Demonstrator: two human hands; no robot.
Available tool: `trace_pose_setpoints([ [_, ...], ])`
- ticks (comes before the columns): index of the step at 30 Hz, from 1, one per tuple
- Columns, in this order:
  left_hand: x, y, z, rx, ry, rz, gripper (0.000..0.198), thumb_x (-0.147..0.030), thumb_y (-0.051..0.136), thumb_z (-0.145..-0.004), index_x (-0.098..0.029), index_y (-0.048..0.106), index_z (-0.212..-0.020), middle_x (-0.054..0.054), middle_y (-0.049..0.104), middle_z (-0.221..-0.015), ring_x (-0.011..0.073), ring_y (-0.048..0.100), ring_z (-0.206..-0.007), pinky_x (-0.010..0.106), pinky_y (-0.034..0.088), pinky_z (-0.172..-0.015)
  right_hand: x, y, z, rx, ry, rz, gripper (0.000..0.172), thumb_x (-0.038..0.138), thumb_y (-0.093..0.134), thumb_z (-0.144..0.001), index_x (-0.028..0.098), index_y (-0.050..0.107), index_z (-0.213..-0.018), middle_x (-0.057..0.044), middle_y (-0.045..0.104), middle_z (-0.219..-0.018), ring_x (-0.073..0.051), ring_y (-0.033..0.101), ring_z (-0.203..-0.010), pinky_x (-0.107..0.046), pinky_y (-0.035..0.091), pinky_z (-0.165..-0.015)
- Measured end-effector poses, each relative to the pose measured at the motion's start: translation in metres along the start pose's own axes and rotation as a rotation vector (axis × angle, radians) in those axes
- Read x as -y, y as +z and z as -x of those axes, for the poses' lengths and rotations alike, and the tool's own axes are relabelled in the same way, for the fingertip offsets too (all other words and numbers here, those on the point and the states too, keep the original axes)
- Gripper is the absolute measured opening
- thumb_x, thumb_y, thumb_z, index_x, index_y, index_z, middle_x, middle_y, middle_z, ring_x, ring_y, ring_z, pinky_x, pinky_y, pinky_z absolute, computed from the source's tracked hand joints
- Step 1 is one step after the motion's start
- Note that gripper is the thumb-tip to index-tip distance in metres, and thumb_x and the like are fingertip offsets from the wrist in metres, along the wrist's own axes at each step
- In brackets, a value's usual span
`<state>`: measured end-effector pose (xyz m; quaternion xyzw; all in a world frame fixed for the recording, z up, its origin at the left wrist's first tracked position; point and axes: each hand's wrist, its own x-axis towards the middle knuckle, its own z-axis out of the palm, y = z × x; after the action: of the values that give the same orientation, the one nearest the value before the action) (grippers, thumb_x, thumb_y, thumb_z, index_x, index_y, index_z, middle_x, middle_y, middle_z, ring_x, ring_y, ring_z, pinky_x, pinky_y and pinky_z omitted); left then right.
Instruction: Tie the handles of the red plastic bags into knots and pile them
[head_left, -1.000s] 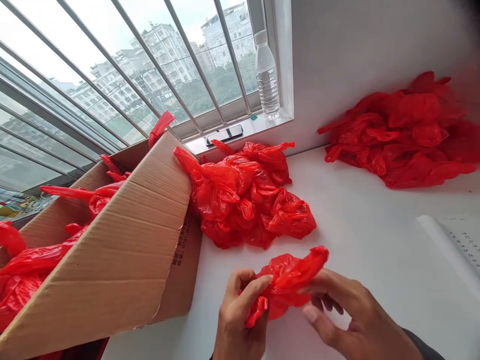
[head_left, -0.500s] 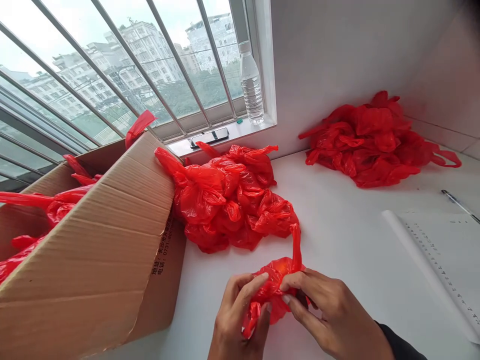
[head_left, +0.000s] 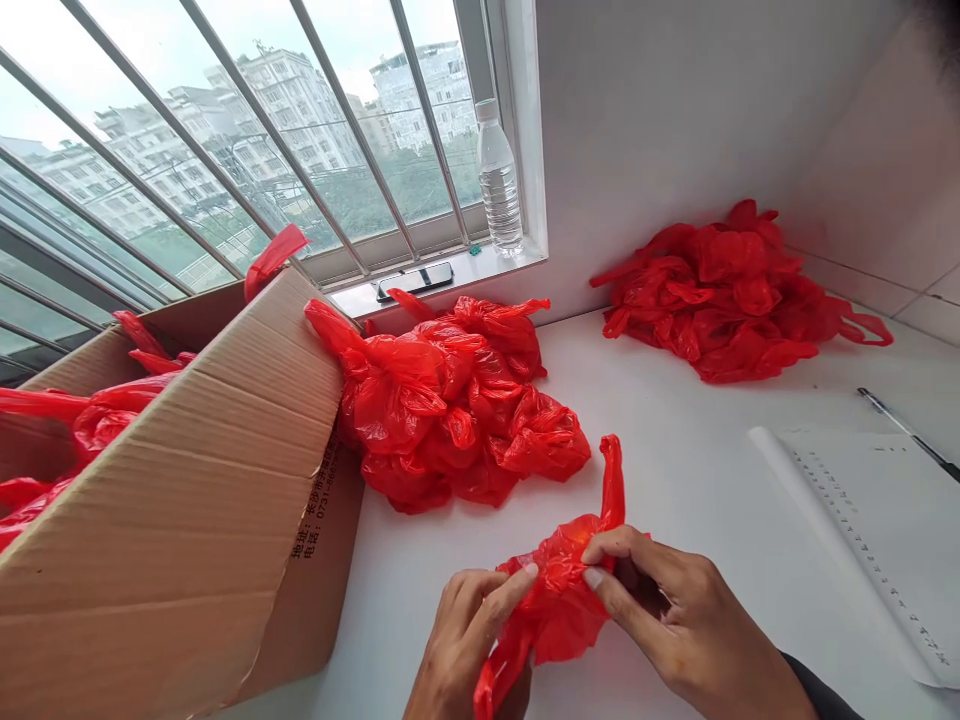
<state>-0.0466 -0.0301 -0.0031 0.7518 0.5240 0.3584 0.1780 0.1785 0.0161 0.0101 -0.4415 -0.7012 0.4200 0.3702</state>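
A crumpled red plastic bag (head_left: 559,590) lies on the white table between my hands, one handle loop standing up at its upper right. My left hand (head_left: 472,640) grips the bag's left side; the other handle hangs out below its fingers, and the thumb is partly hidden. At the bag's right side, my right hand (head_left: 675,610) pinches the plastic between thumb and forefinger. Just beyond my hands sits a heap of bunched red bags (head_left: 457,400), touching the side of the cardboard box.
On the left stands an open cardboard box (head_left: 187,500) with red bags inside. Another pile of red bags (head_left: 727,290) rests against the wall. A notebook (head_left: 862,540) and pen (head_left: 907,430) lie at right. The windowsill holds a water bottle (head_left: 500,190) and a phone (head_left: 415,282).
My hands have drawn slightly apart, the right one moving right and the bag spreading wider. The lower handle now hangs further out of my left hand. The view has shifted slightly.
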Motion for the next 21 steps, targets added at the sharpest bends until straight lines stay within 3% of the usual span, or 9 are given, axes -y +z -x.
trace_pose_setpoints([
  [6, 0.000, -0.007, -0.005, 0.020, -0.024, 0.048, 0.040, -0.013, 0.054, -0.094, -0.032, 0.060, -0.128, 0.003, 0.059, -0.087, 0.0225, 0.050, -0.082, 0.035, 0.046, -0.073, -0.001, -0.009, 0.001, -0.010, 0.067, -0.024, 0.019, 0.036, 0.047, -0.106, 0.027, 0.058, -0.093, 0.003, 0.056, -0.074, -0.016, 0.048, -0.058, -0.027, 0.042, -0.055],
  [10, -0.003, -0.008, -0.005, 0.000, -0.058, 0.038, 0.036, -0.016, 0.055, -0.094, -0.033, 0.061, -0.124, 0.002, 0.055, -0.081, 0.0222, 0.049, -0.076, 0.034, 0.044, -0.069, -0.003, -0.015, 0.002, -0.068, 0.079, 0.075, 0.018, 0.036, 0.048, -0.105, 0.027, 0.057, -0.092, 0.000, 0.060, -0.083, -0.018, 0.054, -0.070, -0.027, 0.045, -0.055],
  [13, -0.008, -0.002, -0.005, -0.006, -0.070, 0.056, 0.034, -0.021, 0.056, -0.094, -0.032, 0.060, -0.125, 0.001, 0.052, -0.080, 0.0222, 0.048, -0.073, 0.034, 0.043, -0.067, -0.002, -0.013, 0.002, -0.077, -0.006, 0.154, 0.010, 0.036, 0.053, -0.102, 0.028, 0.057, -0.098, -0.003, 0.062, -0.101, -0.023, 0.058, -0.093, -0.031, 0.052, -0.069],
  [15, -0.011, 0.001, -0.007, -0.012, -0.064, 0.072, 0.031, -0.022, 0.058, -0.094, -0.031, 0.061, -0.123, 0.001, 0.050, -0.078, 0.0213, 0.047, -0.072, 0.033, 0.041, -0.064, -0.002, -0.009, 0.001, -0.043, -0.044, 0.153, 0.010, 0.038, 0.059, -0.100, 0.028, 0.057, -0.104, -0.002, 0.062, -0.103, -0.023, 0.057, -0.097, -0.035, 0.053, -0.079],
  [18, -0.014, -0.002, -0.010, -0.026, -0.086, 0.089, 0.022, -0.022, 0.060, -0.094, -0.030, 0.065, -0.114, 0.000, 0.050, -0.074, 0.0202, 0.047, -0.070, 0.031, 0.040, -0.063, -0.004, -0.006, 0.000, 0.009, -0.035, 0.119, 0.010, 0.035, 0.055, -0.103, 0.027, 0.056, -0.098, 0.000, 0.060, -0.091, -0.021, 0.057, -0.085, -0.032, 0.052, -0.072],
  [21, -0.017, -0.012, -0.013, -0.086, -0.227, 0.121, 0.007, -0.025, 0.059, -0.095, -0.028, 0.066, -0.095, 0.000, 0.053, -0.073, 0.0192, 0.048, -0.068, 0.031, 0.040, -0.065, -0.008, -0.010, 0.001, -0.057, 0.007, 0.112, 0.020, 0.034, 0.047, -0.106, 0.026, 0.055, -0.089, 0.000, 0.057, -0.084, -0.020, 0.055, -0.079, -0.030, 0.048, -0.062],
])
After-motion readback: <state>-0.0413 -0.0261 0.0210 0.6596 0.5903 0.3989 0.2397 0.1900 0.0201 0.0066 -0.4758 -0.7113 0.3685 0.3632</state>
